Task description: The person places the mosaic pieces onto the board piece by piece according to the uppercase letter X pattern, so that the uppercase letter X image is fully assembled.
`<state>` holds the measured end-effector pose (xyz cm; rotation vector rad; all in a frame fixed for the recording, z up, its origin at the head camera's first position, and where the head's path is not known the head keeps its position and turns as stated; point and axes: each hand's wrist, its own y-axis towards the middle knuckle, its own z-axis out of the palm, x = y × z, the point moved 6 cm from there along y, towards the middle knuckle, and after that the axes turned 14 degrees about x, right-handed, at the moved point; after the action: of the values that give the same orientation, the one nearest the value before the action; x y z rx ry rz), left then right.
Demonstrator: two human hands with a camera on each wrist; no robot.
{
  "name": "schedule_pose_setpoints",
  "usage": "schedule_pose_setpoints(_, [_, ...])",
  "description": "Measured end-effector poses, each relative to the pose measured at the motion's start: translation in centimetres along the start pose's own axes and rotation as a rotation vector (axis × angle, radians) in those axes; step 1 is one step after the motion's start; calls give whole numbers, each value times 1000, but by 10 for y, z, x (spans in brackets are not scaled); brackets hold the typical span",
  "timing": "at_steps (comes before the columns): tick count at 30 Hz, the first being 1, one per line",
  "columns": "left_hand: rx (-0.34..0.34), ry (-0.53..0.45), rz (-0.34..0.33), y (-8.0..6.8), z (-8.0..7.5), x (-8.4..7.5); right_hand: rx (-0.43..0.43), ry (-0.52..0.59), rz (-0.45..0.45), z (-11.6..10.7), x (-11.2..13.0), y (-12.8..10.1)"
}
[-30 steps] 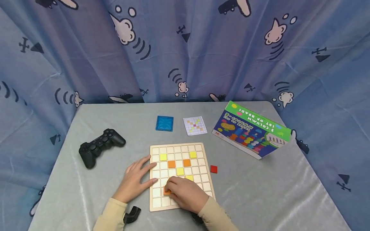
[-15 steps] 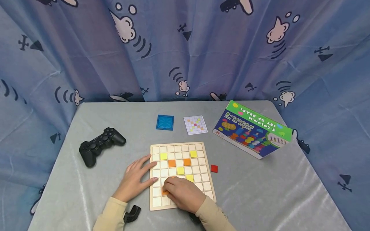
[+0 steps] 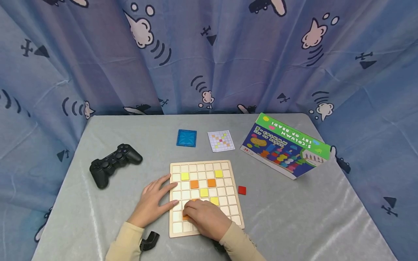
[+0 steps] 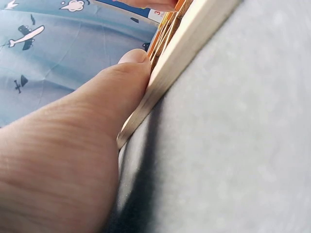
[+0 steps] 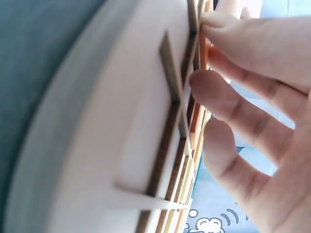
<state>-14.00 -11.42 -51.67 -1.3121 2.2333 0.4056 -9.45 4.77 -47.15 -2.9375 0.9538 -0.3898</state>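
Note:
A wooden grid board point(image 3: 233, 210) lies on the table, with several yellow tiles point(image 3: 204, 192) and orange tiles point(image 3: 211, 183) set in its cells. Over its near left part, my right hand point(image 3: 208, 219) pinches an orange tile point(image 3: 185, 218) between thumb and fingers, right at a cell. Fingers cover most of that tile, and another orange one shows partly behind the hand. My left hand point(image 3: 151, 203) rests on the board's left edge, fingers spread and relaxed; in the left wrist view its thumb point(image 4: 132, 65) presses at the wooden rim.
A red tile point(image 3: 242, 190) lies right of the board. Beyond it are a blue square tray point(image 3: 187, 138), a pattern card point(image 3: 221, 141) and a colourful box point(image 3: 284, 146). A black game controller point(image 3: 115, 165) sits to the left. A patterned curtain point(image 3: 209, 58) hangs behind the table.
My right hand has shifted slightly left with the orange tile, and less of the tile shows now. The left hand stays in place on the board's edge.

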Motion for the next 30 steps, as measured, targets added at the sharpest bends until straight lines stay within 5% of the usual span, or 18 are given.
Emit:
schedule_pose_setpoints(15, [11, -1, -9, 0, 1, 0, -32, 63, 13, 4, -5, 2])
schedule_pose_setpoints(23, [15, -3, -16, 0, 1, 1, 17, 90, 67, -8, -17, -6])
schedule_pose_setpoints(30, [20, -10, -14, 0, 3, 2, -189, 64, 251, -41, -74, -52])
